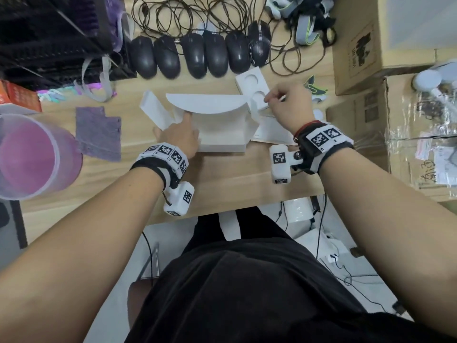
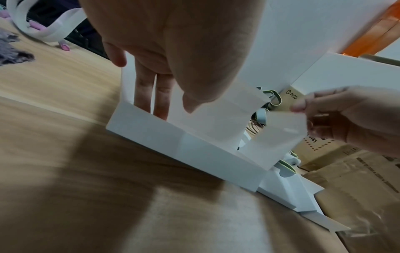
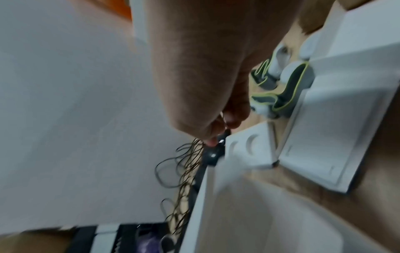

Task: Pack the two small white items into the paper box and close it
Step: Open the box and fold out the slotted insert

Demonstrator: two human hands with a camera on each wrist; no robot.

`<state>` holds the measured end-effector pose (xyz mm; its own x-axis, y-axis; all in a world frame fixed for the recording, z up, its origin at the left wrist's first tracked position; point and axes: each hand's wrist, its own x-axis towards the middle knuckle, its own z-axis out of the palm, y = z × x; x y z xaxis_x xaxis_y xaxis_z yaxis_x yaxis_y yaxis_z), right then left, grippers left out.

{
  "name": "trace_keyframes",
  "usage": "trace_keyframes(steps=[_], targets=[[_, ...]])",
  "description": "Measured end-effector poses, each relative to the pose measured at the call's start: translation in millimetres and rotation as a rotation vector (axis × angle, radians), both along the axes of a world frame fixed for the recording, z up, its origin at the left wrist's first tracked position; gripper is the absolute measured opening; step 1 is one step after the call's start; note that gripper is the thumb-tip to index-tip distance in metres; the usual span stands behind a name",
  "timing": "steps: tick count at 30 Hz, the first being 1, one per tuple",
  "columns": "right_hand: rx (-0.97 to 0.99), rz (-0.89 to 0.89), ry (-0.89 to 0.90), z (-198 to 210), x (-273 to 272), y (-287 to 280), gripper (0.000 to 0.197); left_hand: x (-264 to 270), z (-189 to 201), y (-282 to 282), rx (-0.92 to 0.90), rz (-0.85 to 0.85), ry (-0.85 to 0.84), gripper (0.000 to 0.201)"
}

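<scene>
paper box point(image 1: 222, 134) open on wooden desk point(image 1: 235, 184), long axis left-right, mouth facing up.
left hand point(image 1: 179, 137) at the box's left end, fingers straight, pressing against the left side flap point(image 1: 154, 108); curved lid flap point(image 1: 205, 103) stands along the far edge; right hand point(image 1: 289, 105) pinches the right side flap point(image 2: 281, 131) by its tip, just beside a white insert point(image 1: 252, 82) with two round hollows.
</scene>
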<state>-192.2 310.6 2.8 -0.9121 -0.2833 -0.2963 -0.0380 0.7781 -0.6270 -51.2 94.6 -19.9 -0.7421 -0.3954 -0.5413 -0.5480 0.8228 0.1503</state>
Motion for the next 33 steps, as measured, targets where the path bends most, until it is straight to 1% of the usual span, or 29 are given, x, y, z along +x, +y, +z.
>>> trace_keyframes(steps=[1,3,4,7,9,10,12,15,16,18,21,22,24,26,29,33], targets=[[0.079,-0.042,-0.022,-8,-5,10,0.020,-1,-1,1,-0.006,-0.006,-0.006,0.047],[0.249,-0.118,-0.100,-26,-10,30,0.019,-2,-3,2,0.007,0.000,-0.027,0.060],[0.322,-0.159,-0.142,-34,-9,38,0.023,-2,-5,3,0.007,0.005,-0.033,0.067],[0.449,-0.291,-0.223,-52,0,55,0.052,0,-11,3,-0.015,0.027,-0.040,0.081],[0.497,-0.350,-0.274,-59,4,62,0.060,3,-15,3,-0.016,0.038,-0.069,0.087],[0.513,-0.359,-0.305,-61,5,65,0.058,3,-16,3,-0.013,0.046,-0.080,0.091],[0.539,-0.316,-0.358,-64,6,68,0.048,6,-21,1,0.011,0.050,-0.106,0.101],[0.569,-0.256,-0.332,-64,6,69,0.033,9,-24,-4,0.064,0.004,-0.149,0.126],[0.567,-0.245,-0.321,-63,6,68,0.032,10,-25,-5,0.072,-0.004,-0.169,0.133],[0.542,-0.219,-0.307,-60,6,65,0.027,11,-26,-6,0.071,0.005,-0.197,0.140],[0.483,-0.133,-0.300,-51,5,57,0.008,12,-27,-6,0.045,0.035,-0.196,0.141],[0.455,-0.103,-0.294,-48,4,54,0.010,13,-27,-7,0.032,0.041,-0.196,0.140],[0.370,-0.068,-0.288,-39,0,46,0.026,15,-27,-11,0.020,0.070,-0.184,0.140],[0.272,-0.047,-0.271,-24,-3,35,0.037,18,-26,-16,0.020,0.118,-0.166,0.141],[0.208,-0.022,-0.234,3,-12,20,0.042,18,-26,-24,-0.005,0.168,-0.179,0.142],[0.246,0.022,-0.196,34,-26,14,0.044,17,-25,-29,-0.007,0.195,-0.173,0.142]])
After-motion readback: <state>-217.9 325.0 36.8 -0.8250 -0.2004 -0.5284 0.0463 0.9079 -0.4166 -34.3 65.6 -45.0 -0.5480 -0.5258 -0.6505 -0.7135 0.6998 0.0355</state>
